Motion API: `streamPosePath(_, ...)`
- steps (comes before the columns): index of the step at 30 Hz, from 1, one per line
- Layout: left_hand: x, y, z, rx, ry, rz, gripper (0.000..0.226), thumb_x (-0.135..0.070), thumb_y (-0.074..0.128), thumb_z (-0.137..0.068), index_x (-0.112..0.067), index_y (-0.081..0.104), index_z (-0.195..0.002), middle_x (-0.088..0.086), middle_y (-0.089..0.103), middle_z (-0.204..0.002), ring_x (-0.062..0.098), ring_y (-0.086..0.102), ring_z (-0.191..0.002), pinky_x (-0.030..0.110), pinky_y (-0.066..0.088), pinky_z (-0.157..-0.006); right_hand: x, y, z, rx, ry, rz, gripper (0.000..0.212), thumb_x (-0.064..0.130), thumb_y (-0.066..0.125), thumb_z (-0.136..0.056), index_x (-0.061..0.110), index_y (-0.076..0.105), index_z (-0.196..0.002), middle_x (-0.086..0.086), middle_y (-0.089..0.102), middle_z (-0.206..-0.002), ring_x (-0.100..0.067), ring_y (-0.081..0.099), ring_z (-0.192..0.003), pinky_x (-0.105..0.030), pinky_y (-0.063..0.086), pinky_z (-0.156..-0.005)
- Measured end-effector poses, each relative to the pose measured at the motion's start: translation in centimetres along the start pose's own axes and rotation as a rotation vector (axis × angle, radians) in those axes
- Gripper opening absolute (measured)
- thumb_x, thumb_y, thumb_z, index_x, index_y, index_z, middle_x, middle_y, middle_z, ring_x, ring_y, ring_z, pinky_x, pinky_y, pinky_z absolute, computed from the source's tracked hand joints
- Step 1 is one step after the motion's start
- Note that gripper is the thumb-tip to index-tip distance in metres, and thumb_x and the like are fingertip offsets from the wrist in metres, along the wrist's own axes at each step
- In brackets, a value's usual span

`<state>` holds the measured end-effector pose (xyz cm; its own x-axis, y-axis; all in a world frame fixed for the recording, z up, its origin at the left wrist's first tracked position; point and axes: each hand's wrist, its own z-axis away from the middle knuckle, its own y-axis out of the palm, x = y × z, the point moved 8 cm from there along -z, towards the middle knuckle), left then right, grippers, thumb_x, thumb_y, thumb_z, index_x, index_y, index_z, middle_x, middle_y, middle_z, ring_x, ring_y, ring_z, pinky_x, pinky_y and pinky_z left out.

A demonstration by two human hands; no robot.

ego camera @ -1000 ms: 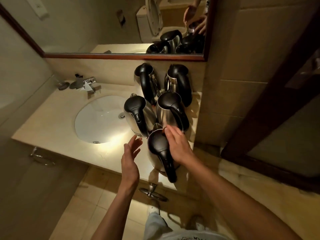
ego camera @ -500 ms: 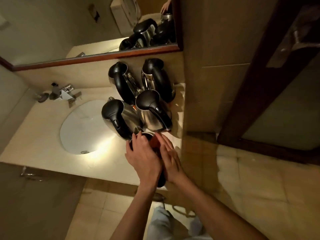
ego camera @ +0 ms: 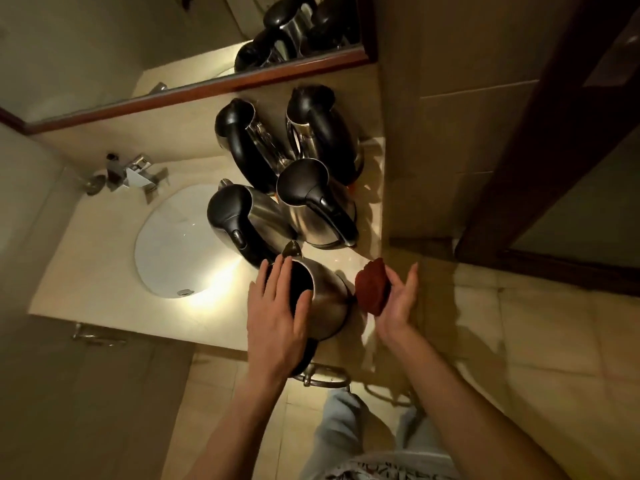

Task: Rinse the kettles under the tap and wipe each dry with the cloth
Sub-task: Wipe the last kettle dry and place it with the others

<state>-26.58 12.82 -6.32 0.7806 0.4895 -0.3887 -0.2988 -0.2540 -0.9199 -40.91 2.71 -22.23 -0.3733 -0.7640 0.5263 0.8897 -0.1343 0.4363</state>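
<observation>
Your left hand lies flat on the black lid of the nearest kettle, fingers straight. That kettle stands at the front edge of the counter, right of the sink. Your right hand holds the red cloth, fingers loosely bent around it, just beside the kettle

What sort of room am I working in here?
Most likely a bathroom, perhaps a hotel's: a white oval sink set into a beige stone counter, a chrome tap, a wood-framed wall mirror reflecting what looks like a toilet, and tiled floor.
</observation>
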Motion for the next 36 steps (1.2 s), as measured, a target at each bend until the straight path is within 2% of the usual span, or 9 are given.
streamPosePath(6, 2.6, -2.3, -0.1, -0.017, 0.141, 0.232, 0.064, -0.059, 0.027, -0.103, -0.021, 0.036, -0.153, 0.001, 0.041, -0.157, 0.016, 0.034, -0.147, 0.040, 0.032, -0.119, -1.7, 2.3, 2.2, 0.145, -0.090, 0.202, 0.065, 0.053, 0.018, -0.108, 0.016, 0.036, -0.157, -0.003, 0.046, -0.153, -0.021, 0.042, -0.143, -0.035, 0.035, -0.117)
streamPosePath(9, 2.5, -2.6, 0.0, -0.027, 0.120, 0.303, 0.069, -0.060, 0.030, -0.101, -0.013, 0.041, -0.151, -0.001, 0.048, -0.150, 0.010, 0.042, -0.140, 0.025, 0.035, -0.113, -3.7, 5.6, 4.0, 0.313, -0.109, 0.440, 0.092, 0.086, 0.023, -0.090, 0.030, 0.021, -0.163, 0.001, 0.028, -0.168, -0.016, 0.029, -0.152, -0.042, 0.027, -0.126)
streamPosePath(12, 2.8, -2.4, 0.0, -0.015, 0.093, 0.358, 0.071, -0.063, 0.033, -0.100, -0.015, 0.042, -0.150, -0.006, 0.050, -0.149, 0.005, 0.044, -0.138, 0.018, 0.035, -0.110, -3.1, 7.2, 5.1, 0.417, -0.301, 0.612, 0.104, 0.099, 0.016, -0.076, 0.040, 0.023, -0.161, 0.008, 0.032, -0.166, -0.006, 0.031, -0.149, -0.036, 0.033, -0.123)
streamPosePath(16, 2.7, -2.7, 0.0, -0.027, 0.095, 0.423, 0.071, -0.064, 0.036, -0.099, -0.014, 0.044, -0.148, -0.012, 0.051, -0.146, 0.003, 0.047, -0.135, 0.015, 0.036, -0.107, -1.4, 9.2, 8.2, 0.533, -0.625, 0.721, 0.085, 0.084, 0.007, -0.091, 0.037, 0.033, -0.157, 0.010, 0.039, -0.161, -0.005, 0.034, -0.148, -0.036, 0.030, -0.120)
streamPosePath(22, 2.9, -2.9, -0.3, 0.006, 0.062, 0.533, 0.071, -0.065, 0.036, -0.097, -0.015, 0.048, -0.146, -0.015, 0.055, -0.143, 0.007, 0.049, -0.135, 0.015, 0.038, -0.105, -2.9, 7.6, 1.1, 0.411, -0.142, 0.625, 0.102, 0.103, 0.012, -0.070, 0.039, 0.057, -0.136, 0.005, 0.060, -0.139, -0.017, 0.051, -0.136, -0.035, 0.038, -0.113)
streamPosePath(24, 3.1, -3.0, -0.5, 0.008, 0.048, 0.573, 0.073, -0.065, 0.037, -0.097, -0.012, 0.049, -0.145, -0.012, 0.056, -0.143, 0.009, 0.049, -0.136, 0.017, 0.039, -0.107, -2.9, 8.6, -0.8, 0.415, -0.031, 0.570, 0.097, 0.093, 0.013, -0.082, 0.026, 0.064, -0.131, -0.002, 0.062, -0.136, -0.022, 0.052, -0.137, -0.036, 0.036, -0.116)
streamPosePath(27, 3.3, -2.9, -0.6, 0.004, 0.037, 0.592, 0.073, -0.065, 0.037, -0.097, -0.012, 0.049, -0.145, -0.012, 0.056, -0.143, 0.011, 0.049, -0.136, 0.020, 0.039, -0.108, -1.7, 11.5, -0.4, 0.537, -0.030, 0.588, 0.104, 0.096, 0.014, -0.079, 0.023, 0.070, -0.126, -0.001, 0.068, -0.130, -0.014, 0.058, -0.129, -0.040, 0.032, -0.122)
streamPosePath(31, 3.2, -3.0, -0.6, -0.022, 0.035, 0.605, 0.070, -0.064, 0.037, -0.098, -0.013, 0.051, -0.143, -0.013, 0.057, -0.141, 0.011, 0.051, -0.134, 0.020, 0.039, -0.107, -1.0, 13.5, 1.5, 0.636, -0.092, 0.488, 0.111, 0.092, 0.013, -0.080, 0.014, 0.054, -0.147, -0.008, 0.059, -0.147, -0.018, 0.051, -0.140, -0.039, 0.033, -0.122)
streamPosePath(36, 3.2, -2.9, -0.6, -0.031, 0.019, 0.607, 0.058, -0.046, 0.038, -0.098, -0.010, 0.053, -0.141, -0.008, 0.059, -0.140, 0.012, 0.052, -0.133, 0.021, 0.040, -0.107, -2.5, 10.9, 0.1, 0.505, -0.084, 0.673, 0.096, 0.084, 0.007, -0.091, 0.024, 0.049, -0.152, -0.003, 0.049, -0.156, -0.020, 0.042, -0.146, -0.045, 0.025, -0.126)
